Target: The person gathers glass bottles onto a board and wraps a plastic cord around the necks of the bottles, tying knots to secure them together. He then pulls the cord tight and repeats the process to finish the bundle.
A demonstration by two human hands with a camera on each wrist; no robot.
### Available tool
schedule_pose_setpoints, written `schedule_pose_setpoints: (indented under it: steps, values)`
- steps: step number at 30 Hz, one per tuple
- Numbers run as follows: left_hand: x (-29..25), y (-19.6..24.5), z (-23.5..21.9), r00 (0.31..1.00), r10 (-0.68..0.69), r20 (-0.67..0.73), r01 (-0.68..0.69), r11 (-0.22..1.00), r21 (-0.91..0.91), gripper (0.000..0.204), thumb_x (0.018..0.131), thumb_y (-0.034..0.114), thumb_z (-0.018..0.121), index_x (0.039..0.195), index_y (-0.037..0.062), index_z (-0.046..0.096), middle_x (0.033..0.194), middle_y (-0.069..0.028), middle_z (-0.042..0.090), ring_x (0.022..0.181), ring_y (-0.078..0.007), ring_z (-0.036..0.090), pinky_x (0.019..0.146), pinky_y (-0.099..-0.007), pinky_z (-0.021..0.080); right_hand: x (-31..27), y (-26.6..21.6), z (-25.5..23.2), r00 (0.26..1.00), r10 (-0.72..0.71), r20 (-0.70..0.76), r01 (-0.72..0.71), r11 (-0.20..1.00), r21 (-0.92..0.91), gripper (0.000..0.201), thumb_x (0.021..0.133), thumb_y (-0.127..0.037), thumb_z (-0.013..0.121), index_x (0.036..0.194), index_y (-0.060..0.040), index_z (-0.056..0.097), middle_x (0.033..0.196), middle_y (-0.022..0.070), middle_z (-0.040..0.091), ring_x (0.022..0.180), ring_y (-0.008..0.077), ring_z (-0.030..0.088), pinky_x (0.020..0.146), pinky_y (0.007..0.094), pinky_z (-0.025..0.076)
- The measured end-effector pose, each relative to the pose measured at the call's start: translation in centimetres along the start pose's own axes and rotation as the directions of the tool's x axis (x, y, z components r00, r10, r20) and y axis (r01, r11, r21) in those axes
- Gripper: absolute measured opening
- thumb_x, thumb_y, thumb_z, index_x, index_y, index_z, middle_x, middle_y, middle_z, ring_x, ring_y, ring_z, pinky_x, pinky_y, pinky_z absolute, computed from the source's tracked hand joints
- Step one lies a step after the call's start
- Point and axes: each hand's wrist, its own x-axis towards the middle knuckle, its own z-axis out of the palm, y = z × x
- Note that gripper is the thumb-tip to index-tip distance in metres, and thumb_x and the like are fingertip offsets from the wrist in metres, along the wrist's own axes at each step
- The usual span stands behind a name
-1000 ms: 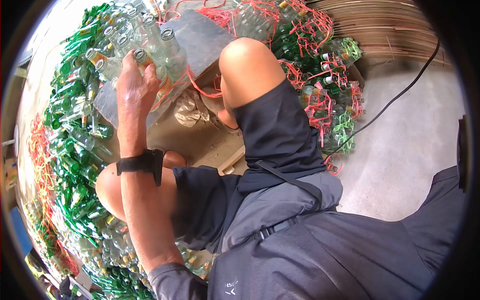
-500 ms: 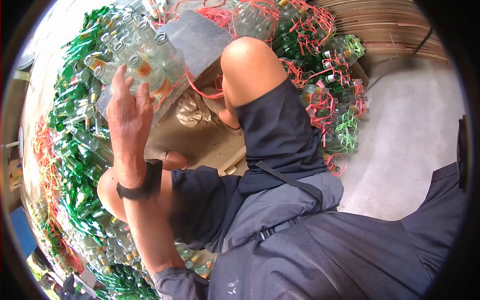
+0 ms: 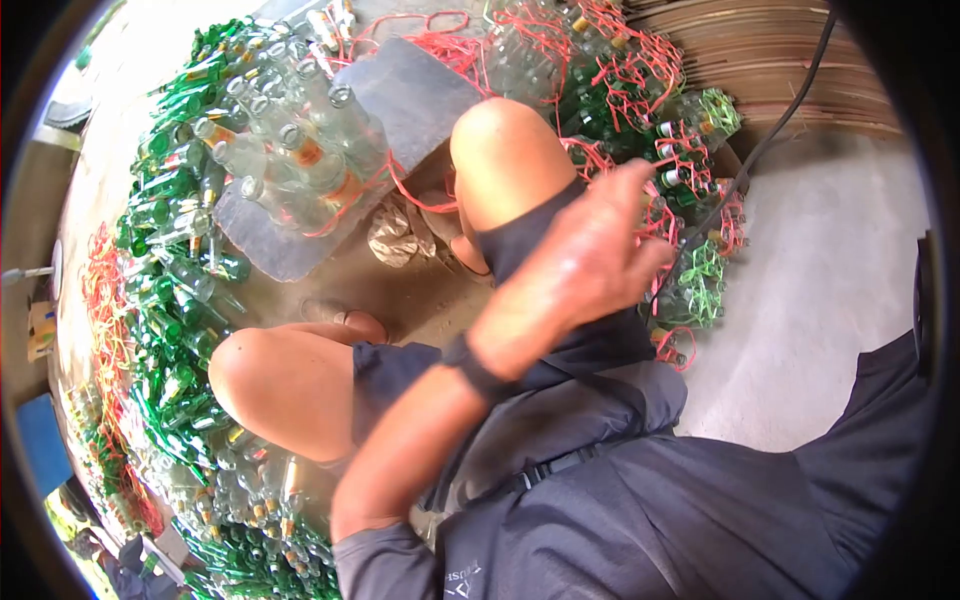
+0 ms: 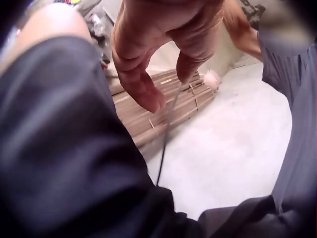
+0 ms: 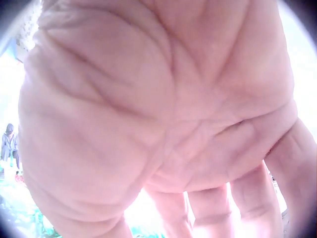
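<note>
My left hand hangs blurred over the thigh of my dark shorts, fingers loosely bent. In the left wrist view a gap shows between its thumb and fingers, and a thin dark cable passes just past the thumb tip. The head view has this cable running down from the upper right to near the left fingertips. Only the right wrist view shows my right hand, palm toward the camera, fingers extended, nothing seen in it. Clear glass bottles stand grouped on a grey board, red twine beside them.
Green bottles lie heaped along the left. More bottles tied with red and green twine sit beyond my knee. Stacked thin brown strips fill the upper right. Crumpled brown paper lies between my feet.
My left hand has come off the clear bottles and swung right, across my lap to the far thigh. The cable has shifted position. The bottles remain standing on the board.
</note>
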Motion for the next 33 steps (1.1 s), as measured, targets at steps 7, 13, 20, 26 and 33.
schedule_pose_setpoints:
  steps: [7, 13, 20, 26, 33]
  values:
    - [-2.0, -0.8, 10.2, 0.945, -0.168, 0.282, 0.244, 0.934, -0.262, 0.019, 0.098, 0.015, 0.057, 0.097, -0.0039, 0.059, 0.082, -0.0214, 0.066, 0.076, -0.0406, 0.068, 0.067, -0.0448, 0.055, 2.5, 3.1, -8.9, 0.983, 0.0, 0.181, -0.008, 0.999, 0.042, 0.024, 0.081, -0.019, 0.071, 0.101, -0.0049, 0.071, 0.084, 0.0124, 0.07, 0.077, 0.0245, 0.067, 0.068, 0.0379, 0.053]
    - [-0.7, 5.1, 6.2, 0.866, -0.282, 0.413, 0.483, 0.684, -0.547, 0.031, 0.107, 0.021, 0.045, 0.09, -0.0034, 0.054, 0.075, -0.008, 0.062, 0.061, -0.0175, 0.063, 0.053, -0.0347, 0.054, 5.7, 3.1, -11.7, 0.945, -0.042, 0.325, 0.009, 0.995, 0.104, 0.026, 0.082, -0.022, 0.072, 0.101, -0.0031, 0.072, 0.083, 0.0121, 0.071, 0.077, 0.0225, 0.066, 0.068, 0.0371, 0.053]
    - [-2.3, 5.0, 1.9, 0.87, -0.32, 0.374, 0.491, 0.626, -0.606, 0.033, 0.108, 0.023, 0.043, 0.089, -0.0025, 0.054, 0.078, -0.0053, 0.06, 0.061, -0.0115, 0.059, 0.057, -0.0295, 0.051, 9.7, 0.6, -11.7, 0.861, -0.125, 0.492, 0.044, 0.984, 0.172, 0.029, 0.083, -0.025, 0.073, 0.1, -0.0009, 0.073, 0.082, 0.0117, 0.071, 0.077, 0.0201, 0.066, 0.067, 0.0362, 0.052]
    - [-5.2, 1.7, -2.3, 0.838, -0.463, 0.288, 0.533, 0.587, -0.609, 0.033, 0.104, 0.025, 0.047, 0.094, -0.0031, 0.06, 0.083, -0.0056, 0.066, 0.063, -0.0107, 0.06, 0.061, -0.0266, 0.051, 12.9, -0.6, -3.4, 0.894, -0.305, 0.329, 0.191, 0.923, 0.335, 0.026, 0.083, -0.011, 0.068, 0.106, 0.0004, 0.066, 0.089, 0.0126, 0.067, 0.078, 0.0206, 0.064, 0.07, 0.0354, 0.052]
    - [-8.1, -2.4, -4.3, 0.637, -0.741, 0.215, 0.676, 0.401, -0.619, 0.024, 0.099, 0.02, 0.055, 0.101, -0.0028, 0.062, 0.083, -0.0054, 0.068, 0.064, -0.0103, 0.059, 0.06, -0.0262, 0.051, 18.0, -5.5, 4.4, 0.916, -0.396, 0.069, 0.347, 0.866, 0.36, 0.03, 0.083, -0.017, 0.07, 0.108, -0.0018, 0.067, 0.09, 0.0146, 0.065, 0.083, 0.0295, 0.066, 0.075, 0.0407, 0.051]
